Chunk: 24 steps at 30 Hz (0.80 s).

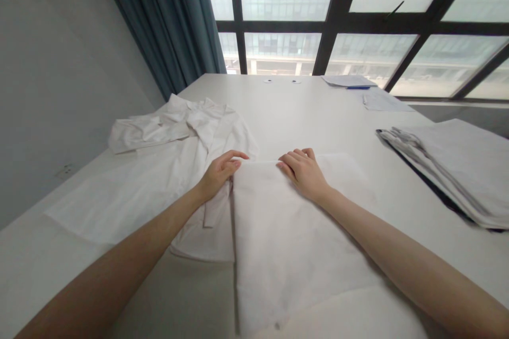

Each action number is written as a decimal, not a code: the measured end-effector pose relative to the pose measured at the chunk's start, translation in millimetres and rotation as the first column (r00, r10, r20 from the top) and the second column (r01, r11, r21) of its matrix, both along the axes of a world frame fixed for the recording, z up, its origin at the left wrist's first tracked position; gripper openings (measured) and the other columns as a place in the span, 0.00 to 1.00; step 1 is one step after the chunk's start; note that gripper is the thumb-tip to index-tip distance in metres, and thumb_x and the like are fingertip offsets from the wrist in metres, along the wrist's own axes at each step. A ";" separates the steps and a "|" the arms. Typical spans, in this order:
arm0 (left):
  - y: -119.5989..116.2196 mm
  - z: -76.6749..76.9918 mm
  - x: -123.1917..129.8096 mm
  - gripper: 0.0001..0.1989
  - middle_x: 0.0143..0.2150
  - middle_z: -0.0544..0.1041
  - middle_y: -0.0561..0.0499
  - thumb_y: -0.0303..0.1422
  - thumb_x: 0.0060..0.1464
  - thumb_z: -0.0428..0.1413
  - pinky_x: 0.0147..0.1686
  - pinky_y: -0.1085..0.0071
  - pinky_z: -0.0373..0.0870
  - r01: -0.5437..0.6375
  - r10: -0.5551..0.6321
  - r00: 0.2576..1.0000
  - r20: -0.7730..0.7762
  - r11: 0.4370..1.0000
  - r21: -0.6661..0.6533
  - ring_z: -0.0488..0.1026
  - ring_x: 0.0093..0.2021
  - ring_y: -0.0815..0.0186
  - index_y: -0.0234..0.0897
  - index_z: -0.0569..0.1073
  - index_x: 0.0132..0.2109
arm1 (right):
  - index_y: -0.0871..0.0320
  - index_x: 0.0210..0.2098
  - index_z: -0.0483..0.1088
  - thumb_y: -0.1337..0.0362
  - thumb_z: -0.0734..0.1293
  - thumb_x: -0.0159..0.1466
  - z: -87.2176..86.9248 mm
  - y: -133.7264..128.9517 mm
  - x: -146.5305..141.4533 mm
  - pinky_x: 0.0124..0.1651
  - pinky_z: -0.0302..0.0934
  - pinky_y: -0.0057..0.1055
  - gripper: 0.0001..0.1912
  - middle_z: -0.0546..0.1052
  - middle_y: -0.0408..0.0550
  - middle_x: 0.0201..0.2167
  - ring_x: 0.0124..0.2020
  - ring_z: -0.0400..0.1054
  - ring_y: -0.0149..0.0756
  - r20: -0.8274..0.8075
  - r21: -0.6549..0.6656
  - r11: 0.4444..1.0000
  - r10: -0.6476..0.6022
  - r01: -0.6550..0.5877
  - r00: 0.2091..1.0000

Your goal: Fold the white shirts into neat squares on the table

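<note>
A folded white cloth [294,243] lies flat in front of me, its far edge running across under both hands. My left hand [218,174] is at its far left corner, index finger and thumb stretched out with a small gap between them. My right hand [303,170] rests farther along the same edge, fingers curled over the far side and thumb on the near side, gripping it. Left of the cloth a white long-sleeved shirt [167,169] lies spread and wrinkled, partly covered by my left hand and forearm.
The white table [278,116] reaches to the window. A stack of folded white cloths [457,164] with a dark layer beneath lies at the right. Papers [344,81] and a blue pen [358,87] are at the far right. A grey wall and blue curtain [175,16] border the left.
</note>
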<state>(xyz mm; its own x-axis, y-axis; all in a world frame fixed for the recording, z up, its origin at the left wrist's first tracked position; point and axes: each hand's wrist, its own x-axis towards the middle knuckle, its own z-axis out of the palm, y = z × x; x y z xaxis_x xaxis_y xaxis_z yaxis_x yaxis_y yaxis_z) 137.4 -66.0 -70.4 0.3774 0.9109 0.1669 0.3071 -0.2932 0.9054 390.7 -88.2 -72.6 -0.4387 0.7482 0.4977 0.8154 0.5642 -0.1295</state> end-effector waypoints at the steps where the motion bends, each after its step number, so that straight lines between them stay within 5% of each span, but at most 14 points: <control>1: -0.6 0.8 1.1 0.22 0.30 0.75 0.53 0.48 0.56 0.52 0.26 0.75 0.62 0.015 -0.014 0.999 -0.039 1.000 0.008 0.69 0.27 0.67 0.34 0.73 0.46 | 0.58 0.36 0.69 0.56 0.52 0.73 -0.1 -0.4 -0.3 0.48 0.47 0.36 0.20 0.76 0.47 0.32 0.37 0.65 0.37 0.020 0.040 0.999 0.001 -0.002 1.000; 7: -1.0 -4.1 2.9 0.25 0.41 0.80 0.47 0.52 0.53 0.55 0.32 0.72 0.70 0.032 -0.010 0.977 -0.212 0.994 0.100 0.75 0.41 0.59 0.33 0.78 0.42 | 0.59 0.35 0.71 0.58 0.53 0.73 4.7 -4.4 -1.3 0.48 0.46 0.37 0.20 0.75 0.47 0.29 0.35 0.63 0.37 0.163 0.224 0.973 0.015 -0.051 0.987; 11: -3.8 -8.5 3.2 0.21 0.39 0.81 0.47 0.50 0.56 0.54 0.31 0.71 0.72 0.032 0.058 0.961 -0.272 0.948 0.316 0.74 0.47 0.57 0.36 0.79 0.39 | 0.59 0.34 0.71 0.57 0.54 0.73 8.7 -5.9 0.0 0.46 0.46 0.37 0.20 0.75 0.47 0.29 0.35 0.64 0.37 0.198 0.202 0.977 0.021 -0.062 0.980; 15: -8.4 -9.0 4.8 0.15 0.33 0.81 0.51 0.41 0.62 0.51 0.52 0.60 0.69 0.190 0.037 0.946 -0.323 0.743 0.642 0.77 0.35 0.65 0.37 0.77 0.38 | 0.59 0.32 0.72 0.52 0.54 0.72 9.6 -2.7 4.3 0.44 0.47 0.36 0.23 0.75 0.48 0.28 0.33 0.65 0.37 0.179 0.074 0.997 0.013 -0.026 0.984; 18: -11.1 -4.7 4.9 0.11 0.33 0.82 0.51 0.36 0.63 0.51 0.55 0.60 0.66 0.264 0.021 0.936 -0.352 0.620 0.739 0.78 0.31 0.68 0.35 0.76 0.40 | 0.59 0.28 0.71 0.53 0.53 0.72 9.0 1.4 7.8 0.43 0.47 0.34 0.25 0.75 0.46 0.25 0.31 0.65 0.35 0.155 -0.004 1.000 0.017 -0.017 0.988; 20: -13.6 2.2 5.7 0.12 0.34 0.82 0.51 0.36 0.64 0.51 0.55 0.59 0.65 0.290 0.050 0.912 -0.407 0.622 0.727 0.78 0.31 0.68 0.35 0.75 0.40 | 0.59 0.26 0.70 0.54 0.53 0.73 8.9 2.7 8.7 0.42 0.47 0.34 0.26 0.74 0.45 0.23 0.30 0.64 0.34 0.154 0.020 0.999 0.045 -0.049 0.987; 24: -22.7 19.1 16.0 0.17 0.35 0.82 0.50 0.42 0.64 0.48 0.55 0.56 0.63 0.311 0.128 0.812 -0.570 0.732 0.607 0.78 0.35 0.64 0.36 0.76 0.43 | 0.59 0.22 0.68 0.54 0.53 0.72 10.0 -1.3 6.5 0.39 0.46 0.34 0.28 0.72 0.45 0.20 0.27 0.61 0.33 0.174 0.237 0.966 0.060 -0.101 0.983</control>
<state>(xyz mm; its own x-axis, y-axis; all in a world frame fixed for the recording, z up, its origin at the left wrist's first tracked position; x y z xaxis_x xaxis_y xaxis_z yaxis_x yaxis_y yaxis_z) 153.4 -88.8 -51.4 0.6720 0.6029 0.4299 0.6059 -0.7815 0.1488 397.2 -89.5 -62.5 -0.5834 0.5719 0.5767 0.7643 0.6268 0.1516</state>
